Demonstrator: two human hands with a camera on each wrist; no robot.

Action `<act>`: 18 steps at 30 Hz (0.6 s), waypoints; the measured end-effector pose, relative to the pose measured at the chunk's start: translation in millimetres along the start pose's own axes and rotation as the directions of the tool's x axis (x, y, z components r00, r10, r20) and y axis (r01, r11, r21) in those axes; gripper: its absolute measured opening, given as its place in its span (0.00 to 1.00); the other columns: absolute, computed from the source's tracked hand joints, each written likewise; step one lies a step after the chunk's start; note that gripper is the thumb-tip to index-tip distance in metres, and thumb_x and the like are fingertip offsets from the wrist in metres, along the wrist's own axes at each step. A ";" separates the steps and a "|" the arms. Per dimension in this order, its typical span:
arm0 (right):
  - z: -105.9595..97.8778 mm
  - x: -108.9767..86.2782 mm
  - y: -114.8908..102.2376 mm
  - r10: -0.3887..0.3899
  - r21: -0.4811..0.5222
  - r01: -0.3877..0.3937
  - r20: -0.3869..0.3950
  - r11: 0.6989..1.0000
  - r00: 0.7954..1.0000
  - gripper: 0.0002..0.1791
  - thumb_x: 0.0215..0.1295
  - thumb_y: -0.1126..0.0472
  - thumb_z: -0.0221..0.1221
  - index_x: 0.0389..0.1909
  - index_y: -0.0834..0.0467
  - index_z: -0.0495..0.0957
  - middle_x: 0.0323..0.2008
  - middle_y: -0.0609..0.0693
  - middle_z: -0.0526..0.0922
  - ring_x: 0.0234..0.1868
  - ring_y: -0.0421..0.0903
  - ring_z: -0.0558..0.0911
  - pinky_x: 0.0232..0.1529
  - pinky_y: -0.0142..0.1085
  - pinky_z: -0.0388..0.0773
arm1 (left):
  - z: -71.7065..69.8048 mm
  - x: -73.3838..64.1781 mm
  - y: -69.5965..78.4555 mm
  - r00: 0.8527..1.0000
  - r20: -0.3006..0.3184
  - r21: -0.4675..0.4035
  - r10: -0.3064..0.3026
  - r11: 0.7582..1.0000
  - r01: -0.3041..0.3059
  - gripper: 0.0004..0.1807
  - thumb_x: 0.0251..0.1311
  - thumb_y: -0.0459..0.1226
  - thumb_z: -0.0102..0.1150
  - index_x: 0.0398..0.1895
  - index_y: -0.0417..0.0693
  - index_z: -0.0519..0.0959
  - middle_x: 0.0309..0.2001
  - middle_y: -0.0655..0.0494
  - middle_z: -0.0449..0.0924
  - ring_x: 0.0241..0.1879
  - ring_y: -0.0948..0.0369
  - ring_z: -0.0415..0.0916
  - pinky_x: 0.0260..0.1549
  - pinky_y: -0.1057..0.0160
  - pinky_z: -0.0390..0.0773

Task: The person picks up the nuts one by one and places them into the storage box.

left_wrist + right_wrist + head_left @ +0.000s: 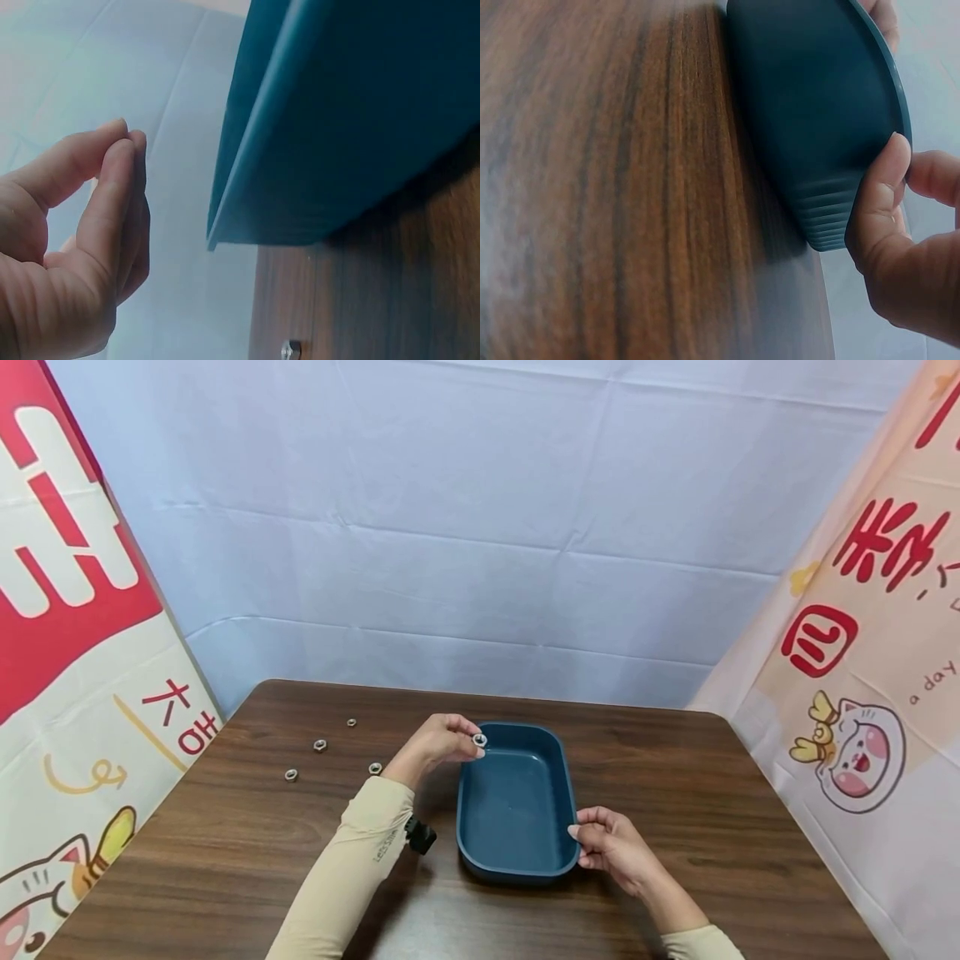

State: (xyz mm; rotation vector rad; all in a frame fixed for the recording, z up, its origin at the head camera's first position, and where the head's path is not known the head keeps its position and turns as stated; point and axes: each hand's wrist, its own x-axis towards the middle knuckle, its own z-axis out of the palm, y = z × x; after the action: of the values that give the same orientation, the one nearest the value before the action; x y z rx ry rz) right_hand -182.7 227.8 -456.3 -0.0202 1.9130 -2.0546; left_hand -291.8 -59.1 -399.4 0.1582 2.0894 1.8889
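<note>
Closer in, the right hand [609,847] pinches the rim of a smooth, round-cornered blue bin [517,818] on the dark wood-grained worktop [690,785]. Farther off, the left hand [441,743] pinches a shiny nut [480,740] at the bin's far left corner; four loose nuts [320,746] lie leftward, and creased pale cloth [450,568] hangs behind.

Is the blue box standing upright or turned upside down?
Upright: the head view shows the box with its open side facing up, and the right hand gripping its edge.

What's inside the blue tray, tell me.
The blue tray shows only bare floor and walls. The left hand and the nut it holds hide part of its far left corner.
</note>
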 end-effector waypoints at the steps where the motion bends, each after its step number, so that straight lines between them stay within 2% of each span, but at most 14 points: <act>1: -0.3 0.1 0.0 0.000 0.000 0.000 0.000 1.000 1.000 0.14 0.60 0.70 0.55 0.43 0.68 0.62 0.25 0.51 0.72 0.18 0.41 0.74 0.23 0.30 0.76 | 1.6 1.6 1.3 1.000 0.003 0.003 -0.004 1.000 0.004 0.13 0.48 0.22 0.64 0.39 0.34 0.77 0.35 0.43 0.76 0.33 0.56 0.80 0.40 0.54 0.78; 9: 0.6 1.0 -0.5 0.000 0.002 0.000 0.004 1.000 1.000 0.14 0.60 0.71 0.55 0.43 0.69 0.62 0.25 0.51 0.72 0.19 0.41 0.74 0.23 0.30 0.76 | 9.6 12.1 4.1 0.999 0.011 0.002 -0.036 0.999 0.036 0.13 0.47 0.22 0.65 0.39 0.35 0.79 0.36 0.43 0.78 0.33 0.55 0.80 0.43 0.52 0.77; 18: -0.1 -0.1 -1.8 0.008 -0.003 -0.008 0.007 1.000 1.000 0.14 0.60 0.70 0.55 0.43 0.69 0.62 0.25 0.51 0.72 0.19 0.41 0.74 0.23 0.30 0.76 | 20.9 23.2 7.3 0.998 -0.020 -0.004 -0.061 0.998 0.061 0.15 0.42 0.22 0.69 0.36 0.37 0.82 0.34 0.45 0.81 0.31 0.55 0.81 0.36 0.56 0.80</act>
State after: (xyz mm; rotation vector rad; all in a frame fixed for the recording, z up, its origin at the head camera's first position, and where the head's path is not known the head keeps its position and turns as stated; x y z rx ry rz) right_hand -183.1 228.0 -454.5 -0.0205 1.9091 -2.0435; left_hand -308.3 -31.7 -397.5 0.0742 2.0802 1.8660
